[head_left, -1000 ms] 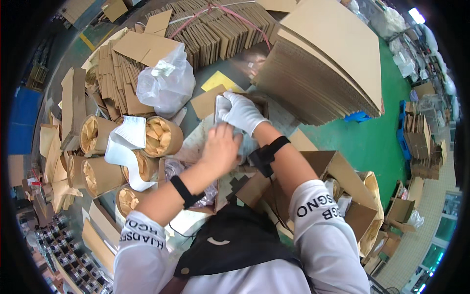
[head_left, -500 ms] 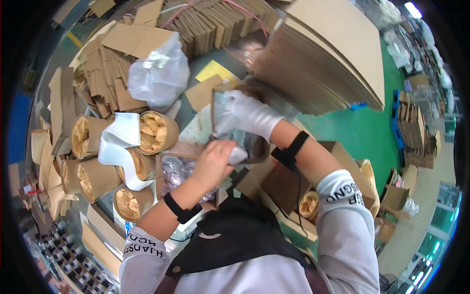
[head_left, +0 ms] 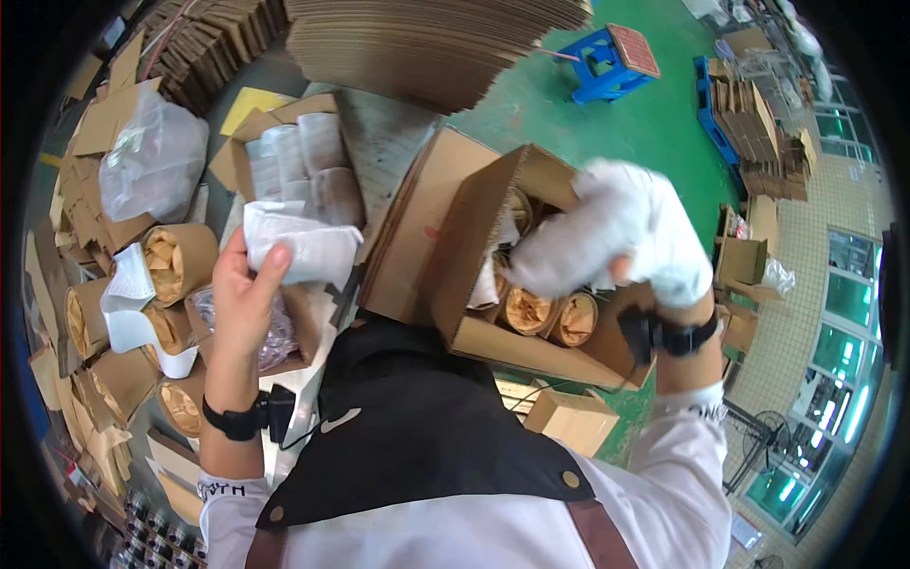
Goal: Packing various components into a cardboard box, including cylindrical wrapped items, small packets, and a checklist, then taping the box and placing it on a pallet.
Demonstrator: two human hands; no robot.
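Observation:
My left hand (head_left: 242, 308) is bare and grips a white foam-wrapped packet (head_left: 301, 242) between thumb and fingers. The packet is held just in front of a small open carton (head_left: 355, 180) that holds several similar packets in rows. My right hand (head_left: 659, 232), in a white glove with a bare thumb tip, is closed around another white-wrapped packet (head_left: 569, 248), smeared by motion. That packet hangs over a large open cardboard box (head_left: 474, 256). Inside the box stand paper-stuffed cardboard tubes (head_left: 529, 308) and white-wrapped pieces, partly hidden by the hand and packet.
At left stand more paper-stuffed tubes (head_left: 180, 258), a curling paper strip (head_left: 128, 284) and a box of clear-wrapped items (head_left: 275, 337). A plastic bag (head_left: 156, 156) lies behind them. Tall cardboard stacks (head_left: 408, 47) line the far side; a blue stool (head_left: 607, 66) stands on the green floor.
Both hands have come away from the small carton, each with a wrapped packet. My right hand has swung right, over the large box. The view has turned to the right.

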